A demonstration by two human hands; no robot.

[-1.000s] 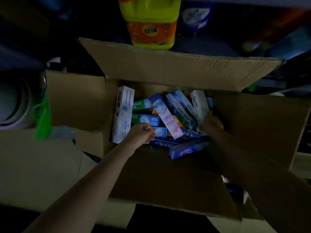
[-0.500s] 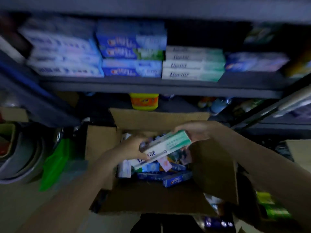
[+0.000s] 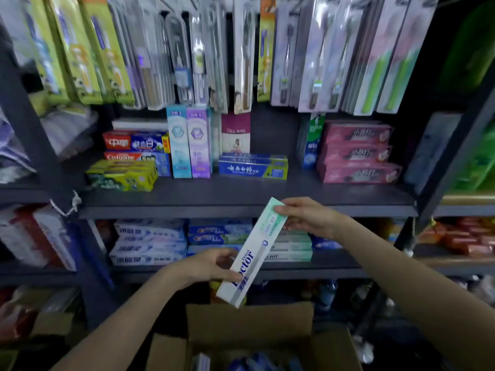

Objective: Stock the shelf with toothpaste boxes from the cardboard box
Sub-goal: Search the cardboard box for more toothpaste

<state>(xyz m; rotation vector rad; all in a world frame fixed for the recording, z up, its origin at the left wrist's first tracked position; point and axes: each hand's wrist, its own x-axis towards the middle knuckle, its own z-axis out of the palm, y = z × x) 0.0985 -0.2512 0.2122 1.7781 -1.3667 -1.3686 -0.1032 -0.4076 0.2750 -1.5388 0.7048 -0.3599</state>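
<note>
Dark shelf [image 3: 241,195] with stacked and upright toothpaste boxes [image 3: 253,167].

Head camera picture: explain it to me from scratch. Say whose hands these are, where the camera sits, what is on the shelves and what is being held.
There is no machine here. A person wears a camera on the head, so you look forward and down along their own arms. The left hand grips the lower end of a white and green toothpaste box, and the right hand pinches its upper end with the fingers. The box is tilted and held in the air in front of a dark shelf unit. On that shelf lie stacks of toothpaste boxes, pink ones at the right, with a few standing upright. Packaged toothbrushes hang above. On the shelf below lie matching white and green boxes. The open cardboard box sits at the bottom.
</note>
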